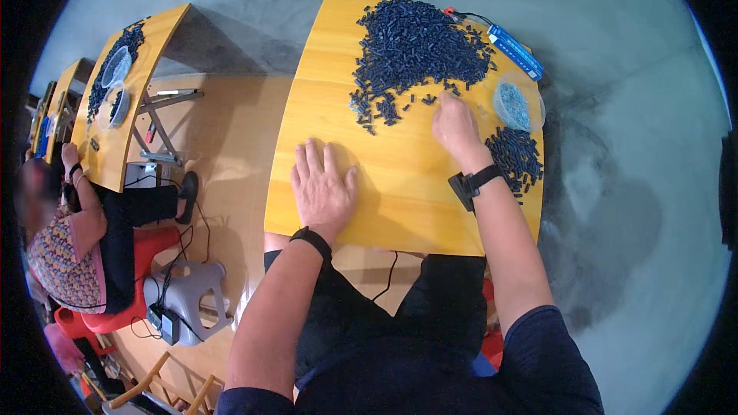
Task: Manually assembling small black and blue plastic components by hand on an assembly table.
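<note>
My left hand (324,190) lies flat on the yellow wooden table (384,184), palm down with fingers spread and nothing in them. My right hand (455,124) is closed, with its fingertips pinched together at the near edge of a large heap of small black tube-like pieces (423,38). What those fingers hold, if anything, is hidden. A few loose black pieces lie just beyond the fingertips. To the right of this hand stands a clear round tub (513,106) of small pale-blue translucent bits. A smaller pile of black pieces (516,155) spreads below the tub, beside my right wrist.
A blue-and-white narrow box (516,54) lies at the table's far right edge, near a dark cord with a red end. A grey wall (615,107) rises along the right. On the left, a person sits at another table (131,107); a grey stool (188,300) stands nearby.
</note>
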The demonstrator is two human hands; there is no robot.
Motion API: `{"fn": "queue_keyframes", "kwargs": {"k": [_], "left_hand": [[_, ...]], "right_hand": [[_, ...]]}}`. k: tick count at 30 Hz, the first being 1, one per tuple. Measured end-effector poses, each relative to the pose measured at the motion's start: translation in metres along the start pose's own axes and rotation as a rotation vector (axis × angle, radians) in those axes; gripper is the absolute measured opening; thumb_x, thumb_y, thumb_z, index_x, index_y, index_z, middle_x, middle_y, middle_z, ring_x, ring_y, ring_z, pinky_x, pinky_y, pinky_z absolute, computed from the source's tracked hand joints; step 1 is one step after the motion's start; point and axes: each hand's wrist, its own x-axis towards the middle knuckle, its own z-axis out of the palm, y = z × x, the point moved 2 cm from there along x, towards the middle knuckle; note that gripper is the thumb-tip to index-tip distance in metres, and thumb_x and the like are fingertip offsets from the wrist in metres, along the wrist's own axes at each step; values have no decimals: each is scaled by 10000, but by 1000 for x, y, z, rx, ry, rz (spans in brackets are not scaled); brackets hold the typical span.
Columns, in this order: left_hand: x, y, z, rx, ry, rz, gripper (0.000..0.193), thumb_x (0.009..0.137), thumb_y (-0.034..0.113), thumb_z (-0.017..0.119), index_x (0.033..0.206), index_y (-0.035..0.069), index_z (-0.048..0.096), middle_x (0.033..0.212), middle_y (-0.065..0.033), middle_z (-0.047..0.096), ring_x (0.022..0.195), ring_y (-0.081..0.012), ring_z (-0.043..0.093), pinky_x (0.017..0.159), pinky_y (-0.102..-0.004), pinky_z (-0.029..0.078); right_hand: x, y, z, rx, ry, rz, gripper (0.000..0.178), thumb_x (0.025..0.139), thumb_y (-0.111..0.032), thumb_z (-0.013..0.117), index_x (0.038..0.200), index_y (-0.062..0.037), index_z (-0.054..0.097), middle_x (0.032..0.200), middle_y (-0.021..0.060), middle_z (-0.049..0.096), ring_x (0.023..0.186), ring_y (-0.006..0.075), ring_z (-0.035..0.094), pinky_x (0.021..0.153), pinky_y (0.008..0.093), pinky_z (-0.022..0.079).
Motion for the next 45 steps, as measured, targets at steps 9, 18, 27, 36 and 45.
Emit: {"fn": "queue_keyframes", "kwargs": {"k": [9,18,27,36,45], "left_hand": [[3,0,-2,-5,-15,-15,581,885,383,519,1332,24,427,1449,-256,324,1367,-415,259,1087,-514,232],[0,1,-2,-26,-1,-21,579,882,383,519,1325,21,433,1451,-248,328,1369,-408,257,1089,-517,233],[0,1,-4,-39,39,-6,571,876,379,542,1317,22,471,1446,-242,349,1367,-392,273,1096,-506,234],[-9,-19,5,-258,140,63,520,735,179,700,1219,59,555,1340,-188,483,1296,-375,382,1072,-469,302],[-19,-13,4,-420,175,95,366,751,92,670,1108,33,621,1259,-197,544,1191,-376,487,990,-440,411]], "right_hand": [[6,-4,3,79,-2,-45,214,838,-166,626,1028,-74,656,883,208,636,853,393,623,735,469,507],[4,-3,9,-22,-47,-119,153,861,-199,597,971,-110,654,854,171,631,809,365,631,703,468,509],[-14,-19,6,-167,-98,-234,98,817,-59,555,886,8,573,912,211,614,821,372,647,714,474,523],[-38,-33,-2,-128,-185,-288,83,800,2,510,867,11,558,904,233,611,804,398,636,713,489,516],[-34,-21,4,42,-151,-212,76,830,-74,558,841,-5,528,860,209,572,818,417,584,721,491,471]]}}
